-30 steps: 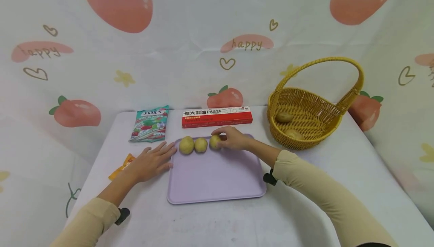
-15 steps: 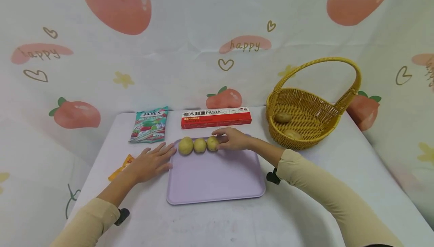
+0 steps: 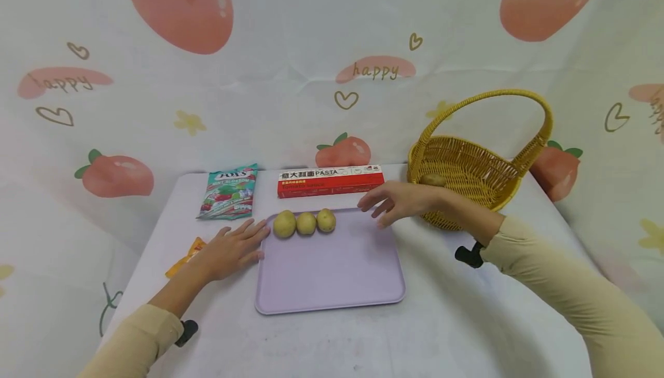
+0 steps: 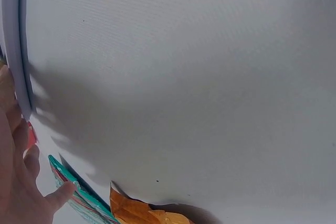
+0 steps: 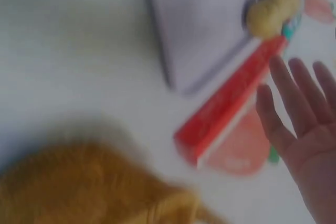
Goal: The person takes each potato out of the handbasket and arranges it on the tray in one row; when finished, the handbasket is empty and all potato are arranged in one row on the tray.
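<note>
Three potatoes (image 3: 306, 223) stand in a row along the far left edge of a lilac tray (image 3: 332, 274). My left hand (image 3: 230, 251) rests with spread fingers at the tray's left rim, its fingertips right at the edge. Over the tray's far right corner hangs my right hand (image 3: 402, 200), fingers loosely bent and holding nothing. It partly covers the yellow wicker basket (image 3: 479, 176), where one potato (image 3: 433, 180) shows inside. In the right wrist view the right hand (image 5: 310, 124) has its fingers stretched out, away from the blurred potatoes (image 5: 273, 9).
Behind the tray lies a red and white pasta box (image 3: 332, 182). A green candy bag (image 3: 228, 192) lies at the back left, and an orange packet (image 3: 185, 257) is partly hidden by the left forearm. A printed cloth (image 3: 259, 107) hangs behind the table.
My right hand slid the third potato left against the others, let it go and moved right towards the basket. My left hand has stayed in place.
</note>
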Demonstrator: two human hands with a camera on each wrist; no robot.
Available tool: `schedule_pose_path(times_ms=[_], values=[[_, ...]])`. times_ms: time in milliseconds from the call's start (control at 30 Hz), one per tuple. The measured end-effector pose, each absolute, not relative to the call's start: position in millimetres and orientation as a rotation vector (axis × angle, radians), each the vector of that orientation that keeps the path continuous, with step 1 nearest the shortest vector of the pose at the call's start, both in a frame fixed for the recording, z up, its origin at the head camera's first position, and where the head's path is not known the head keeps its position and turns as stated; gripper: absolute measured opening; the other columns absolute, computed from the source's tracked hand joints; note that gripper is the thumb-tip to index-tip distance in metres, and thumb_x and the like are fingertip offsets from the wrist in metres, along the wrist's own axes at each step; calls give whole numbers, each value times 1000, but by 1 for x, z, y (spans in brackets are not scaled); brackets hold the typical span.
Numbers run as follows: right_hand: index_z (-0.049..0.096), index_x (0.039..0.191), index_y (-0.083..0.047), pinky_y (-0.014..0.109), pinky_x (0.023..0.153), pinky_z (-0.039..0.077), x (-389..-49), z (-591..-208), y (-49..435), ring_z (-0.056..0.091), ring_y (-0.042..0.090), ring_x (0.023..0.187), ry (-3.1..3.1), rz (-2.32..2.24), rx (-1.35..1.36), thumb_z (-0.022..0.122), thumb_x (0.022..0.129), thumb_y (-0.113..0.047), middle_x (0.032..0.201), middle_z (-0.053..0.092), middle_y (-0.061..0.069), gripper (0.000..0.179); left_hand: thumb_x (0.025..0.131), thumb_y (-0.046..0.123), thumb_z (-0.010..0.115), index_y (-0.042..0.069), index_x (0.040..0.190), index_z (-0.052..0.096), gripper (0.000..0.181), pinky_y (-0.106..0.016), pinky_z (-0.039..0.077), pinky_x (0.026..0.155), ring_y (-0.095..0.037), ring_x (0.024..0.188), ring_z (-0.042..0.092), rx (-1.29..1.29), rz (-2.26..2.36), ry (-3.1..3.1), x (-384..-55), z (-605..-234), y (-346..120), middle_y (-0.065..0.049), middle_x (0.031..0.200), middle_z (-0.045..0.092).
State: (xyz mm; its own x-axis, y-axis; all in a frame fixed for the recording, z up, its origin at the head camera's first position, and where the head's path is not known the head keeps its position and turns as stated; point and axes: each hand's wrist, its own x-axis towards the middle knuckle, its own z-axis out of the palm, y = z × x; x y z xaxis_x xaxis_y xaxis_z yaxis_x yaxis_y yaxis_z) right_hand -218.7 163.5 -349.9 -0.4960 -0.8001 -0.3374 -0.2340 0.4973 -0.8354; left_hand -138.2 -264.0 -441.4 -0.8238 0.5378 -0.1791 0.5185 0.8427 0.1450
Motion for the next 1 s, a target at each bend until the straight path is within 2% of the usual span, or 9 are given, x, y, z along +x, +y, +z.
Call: schedule_pose_path(times_ms=[200, 367, 600, 700, 867, 1000], values=[[51, 142, 0, 39, 101, 50, -225, -322, 209, 56, 33, 128, 1980, -871, -814, 76, 89, -12, 141, 56, 16, 61, 101, 46, 52, 15, 156, 34, 66, -71, 24, 109, -39, 148, 25, 817, 125, 2811, -138, -439, -264, -9, 161, 31], [51, 142, 1, 41, 105, 47, -234, -313, 244, 52, 37, 131, 2008, -823, -767, 78, 88, -18, 140, 57, 15, 64, 101, 46, 52, 15, 156, 34, 66, -72, 24, 109, -39, 148, 25, 817, 145, 2808, -138, -438, -264, -10, 161, 32], [48, 143, 5, 27, 101, 48, -252, -318, 278, 49, 36, 133, 1988, -830, -643, 75, 90, -13, 145, 51, 21, 62, 101, 46, 51, 15, 156, 34, 65, -71, 24, 109, -38, 148, 25, 816, 130, 2813, -138, -441, -265, -10, 161, 32], [44, 144, 7, 25, 101, 47, -258, -322, 285, 49, 39, 133, 1989, -839, -604, 72, 91, -11, 146, 49, 23, 63, 101, 46, 51, 15, 156, 34, 65, -71, 24, 109, -38, 148, 25, 816, 133, 2814, -137, -442, -266, -10, 161, 32], [38, 147, 9, 41, 113, 36, -266, -328, 295, 38, 41, 140, 1978, -781, -576, 68, 95, -11, 150, 42, 27, 63, 101, 45, 52, 14, 155, 36, 65, -72, 25, 108, -39, 147, 26, 828, 144, 2821, -137, -442, -264, -11, 160, 33], [34, 150, 8, 50, 115, 30, -271, -333, 304, 31, 42, 144, 1949, -721, -515, 66, 96, -13, 154, 35, 27, 65, 101, 46, 51, 14, 156, 35, 65, -71, 25, 109, -39, 147, 26, 829, 148, 2819, -137, -441, -263, -11, 160, 33]])
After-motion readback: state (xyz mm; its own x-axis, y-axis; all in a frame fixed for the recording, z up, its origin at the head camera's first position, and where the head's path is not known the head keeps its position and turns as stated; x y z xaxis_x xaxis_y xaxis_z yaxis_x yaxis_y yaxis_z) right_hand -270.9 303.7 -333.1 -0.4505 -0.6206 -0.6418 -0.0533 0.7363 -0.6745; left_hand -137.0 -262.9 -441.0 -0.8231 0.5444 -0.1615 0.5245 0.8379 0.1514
